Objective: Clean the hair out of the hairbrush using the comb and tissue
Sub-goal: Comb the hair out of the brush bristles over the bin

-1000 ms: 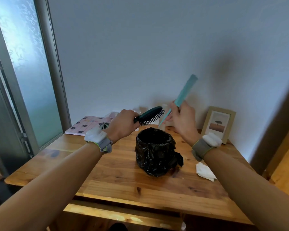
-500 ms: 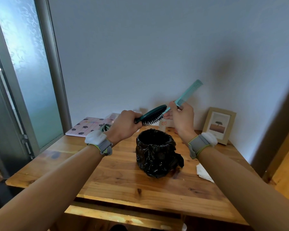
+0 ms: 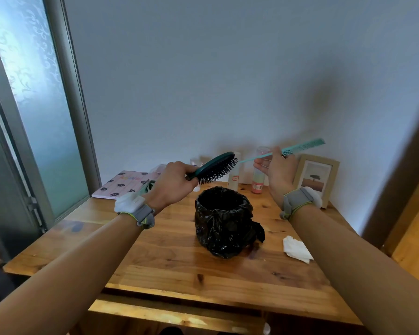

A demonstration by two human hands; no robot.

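Hairbrush [image 3: 217, 168]: held above the bin [image 3: 224, 221] at the centre of the frame, bristles facing down and to the right, long axis running from lower left at the handle up to the right at the head.
Left hand [image 3: 173, 183]: its fingers are curled round the brush handle, just left of the bristles.
Comb [image 3: 282, 152]: lies just right of the brush head, its thin tail pointing left with the tip close to the head's upper edge and apparently not touching it; the toothed end sticks out to the upper right.
Right hand [image 3: 277, 171]: fingers pinch the comb about mid-length; the lower fingers are loosely spread.
Nearer hand: the right, comb tail first, so the next stroke likely goes leftward into the bristles.
Tissue [image 3: 296, 249]: crumpled on the tabletop [image 3: 155, 259], right of the bin, untouched.
Hair: too small to tell.
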